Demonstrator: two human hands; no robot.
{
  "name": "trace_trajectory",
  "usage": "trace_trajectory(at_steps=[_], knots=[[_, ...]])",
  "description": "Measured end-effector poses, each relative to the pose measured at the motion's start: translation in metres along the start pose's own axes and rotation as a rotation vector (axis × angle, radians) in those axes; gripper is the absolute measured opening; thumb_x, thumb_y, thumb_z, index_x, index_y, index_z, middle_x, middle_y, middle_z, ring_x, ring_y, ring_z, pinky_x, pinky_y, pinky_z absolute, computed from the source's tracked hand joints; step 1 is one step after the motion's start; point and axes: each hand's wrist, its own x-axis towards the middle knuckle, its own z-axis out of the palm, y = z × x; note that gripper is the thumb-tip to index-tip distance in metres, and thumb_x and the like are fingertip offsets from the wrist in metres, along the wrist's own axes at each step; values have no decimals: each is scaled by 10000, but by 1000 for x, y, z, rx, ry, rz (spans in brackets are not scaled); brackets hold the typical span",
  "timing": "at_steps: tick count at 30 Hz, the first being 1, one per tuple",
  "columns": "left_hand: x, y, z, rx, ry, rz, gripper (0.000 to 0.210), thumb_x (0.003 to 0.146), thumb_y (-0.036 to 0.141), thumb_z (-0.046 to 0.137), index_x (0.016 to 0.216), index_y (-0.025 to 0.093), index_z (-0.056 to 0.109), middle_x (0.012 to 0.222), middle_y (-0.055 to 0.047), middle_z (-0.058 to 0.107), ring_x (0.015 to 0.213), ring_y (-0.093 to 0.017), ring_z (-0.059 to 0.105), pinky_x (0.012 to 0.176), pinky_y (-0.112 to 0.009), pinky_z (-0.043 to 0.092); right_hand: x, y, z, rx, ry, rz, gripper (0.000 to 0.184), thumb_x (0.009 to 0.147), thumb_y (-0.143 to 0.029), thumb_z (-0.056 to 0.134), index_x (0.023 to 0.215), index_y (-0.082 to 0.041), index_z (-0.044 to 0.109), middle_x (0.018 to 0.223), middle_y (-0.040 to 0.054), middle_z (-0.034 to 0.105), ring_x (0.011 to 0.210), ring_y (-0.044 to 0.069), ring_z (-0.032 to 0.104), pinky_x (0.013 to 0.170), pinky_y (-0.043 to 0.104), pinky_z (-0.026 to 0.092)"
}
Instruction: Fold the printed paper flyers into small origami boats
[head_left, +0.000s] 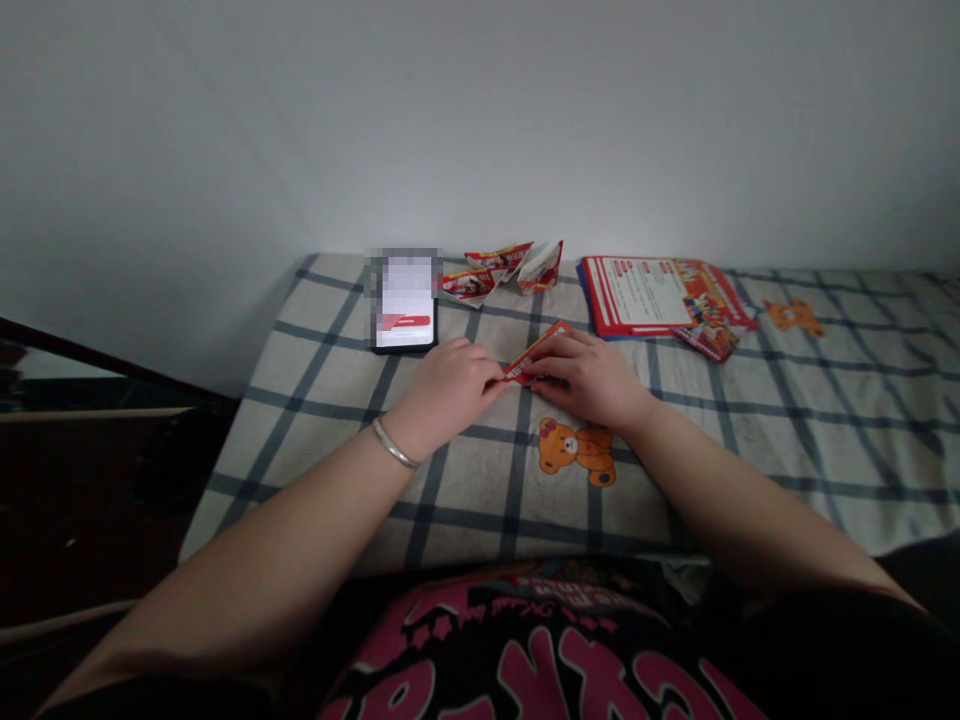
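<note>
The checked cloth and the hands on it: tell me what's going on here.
A person is handling a piece of red paper over the checked cloth. The left hand has its fingertips at the near corner, and the right hand lies over the other end, hiding part of it. Beyond them sit some folded papers, with a lit phone to the left. To the right lies a stack of sheets, a small packet at its near corner.

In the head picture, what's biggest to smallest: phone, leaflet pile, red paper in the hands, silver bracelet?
1. Leaflet pile
2. Phone
3. Red paper, partly behind the right hand
4. Silver bracelet
</note>
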Motion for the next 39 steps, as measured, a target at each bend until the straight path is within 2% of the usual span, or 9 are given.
trace_trajectory(at_steps=[5, 10, 18, 29, 34, 39], knots=[[0, 5, 1, -16, 5, -88, 160, 886, 289, 682, 781, 193, 755, 777, -43, 713, 805, -228, 606, 721, -362, 480, 1, -2, 0, 39, -7, -29, 187, 934, -265, 571, 1015, -213, 731, 1120, 71, 728, 1059, 232, 644, 938, 399, 485], [0, 7, 2, -46, 36, -121, 169, 883, 256, 657, 748, 197, 740, 757, -36, 723, 770, -216, 600, 715, -364, 484, -2, -3, -2, 40, -41, -26, 164, 937, -252, 549, 954, -213, 707, 1100, 65, 738, 1015, 216, 672, 865, 365, 513], [1, 8, 3, -53, 43, -157, 164, 858, 225, 648, 725, 184, 734, 721, -38, 720, 730, -208, 592, 672, -343, 468, -5, -2, -1, 8, -58, -220, 271, 969, -245, 501, 1145, -226, 707, 1242, 56, 699, 1108, 214, 658, 894, 372, 542], [3, 6, 4, -128, 20, -220, 156, 860, 249, 665, 725, 196, 723, 748, -18, 732, 740, -201, 595, 684, -334, 446, -4, 0, 1, -81, 29, -348, 306, 973, -214, 501, 1199, -157, 700, 1179, 89, 732, 1075, 232, 685, 873, 381, 590], [2, 6, 5, -126, 21, -224, 167, 865, 259, 662, 718, 198, 716, 742, -19, 724, 731, -200, 587, 680, -337, 441, -5, 2, 4, -71, -6, -314, 313, 965, -204, 511, 1215, -164, 695, 1213, 100, 712, 1107, 239, 669, 899, 394, 579], [3, 6, 6, -113, 27, -236, 159, 851, 250, 669, 704, 202, 706, 703, -12, 702, 729, -201, 582, 662, -333, 429, -4, -3, 2, -109, -18, -274, 309, 969, -233, 489, 1170, -181, 719, 1220, 85, 704, 1071, 240, 671, 846, 379, 571]])
